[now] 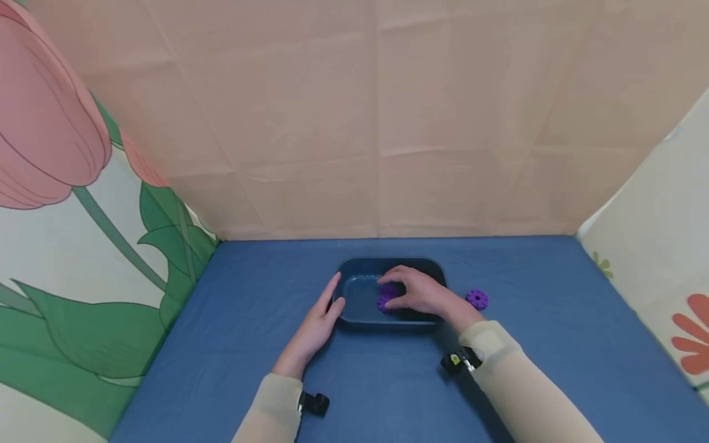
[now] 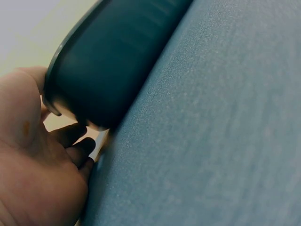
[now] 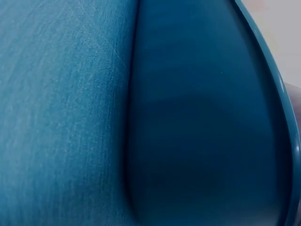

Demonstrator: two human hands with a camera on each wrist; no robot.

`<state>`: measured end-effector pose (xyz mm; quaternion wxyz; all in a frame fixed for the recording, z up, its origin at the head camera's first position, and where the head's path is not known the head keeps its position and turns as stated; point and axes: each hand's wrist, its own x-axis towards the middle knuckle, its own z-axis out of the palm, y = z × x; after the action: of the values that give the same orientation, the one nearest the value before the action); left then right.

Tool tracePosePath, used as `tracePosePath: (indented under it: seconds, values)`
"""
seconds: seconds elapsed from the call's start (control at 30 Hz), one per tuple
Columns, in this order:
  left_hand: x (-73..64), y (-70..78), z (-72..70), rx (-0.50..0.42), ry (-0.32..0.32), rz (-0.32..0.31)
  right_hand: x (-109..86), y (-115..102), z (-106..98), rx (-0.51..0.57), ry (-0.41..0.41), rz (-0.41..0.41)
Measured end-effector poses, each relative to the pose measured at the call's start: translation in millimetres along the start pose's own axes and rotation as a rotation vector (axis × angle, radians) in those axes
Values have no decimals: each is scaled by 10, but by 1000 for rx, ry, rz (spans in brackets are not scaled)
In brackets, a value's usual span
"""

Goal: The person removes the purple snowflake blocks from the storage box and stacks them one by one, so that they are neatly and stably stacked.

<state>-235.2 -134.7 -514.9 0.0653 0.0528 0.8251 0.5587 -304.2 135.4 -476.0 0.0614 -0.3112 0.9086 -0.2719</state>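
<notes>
A dark blue rectangular tray (image 1: 360, 321) stands on the blue table. At its left end, my left hand (image 1: 316, 329) holds it, the thumb over the rim and the fingers along the outside wall; the left wrist view shows this hand (image 2: 42, 155) against the tray's end (image 2: 108, 66). My right hand (image 1: 418, 290) reaches inside over the right half, thumb and fingers curled round a purple disc (image 1: 392, 289). Partly under that hand lies another purple notched disc (image 1: 383, 303). Only the tray's outer wall (image 3: 202, 108) fills the right wrist view, so the right fingertips are hidden there.
One more purple disc (image 1: 477, 299), with a dark centre hole and small holes round it, lies on the table (image 1: 249, 307) to the right of the tray. A beige sheet (image 1: 376, 123) hangs behind the table. Flower-patterned panels (image 1: 66, 320) flank both sides.
</notes>
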Motion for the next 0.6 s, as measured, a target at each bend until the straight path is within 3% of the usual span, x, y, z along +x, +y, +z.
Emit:
tracePosePath:
  seconds: [0.27, 0.6]
  values:
    - [0, -6, -2, -4, -10, -11, -1, 7, 10, -44, -62, -18]
    - [7, 3, -11, -17, -17, -16, -6, -5, 17, -98, -70, -25]
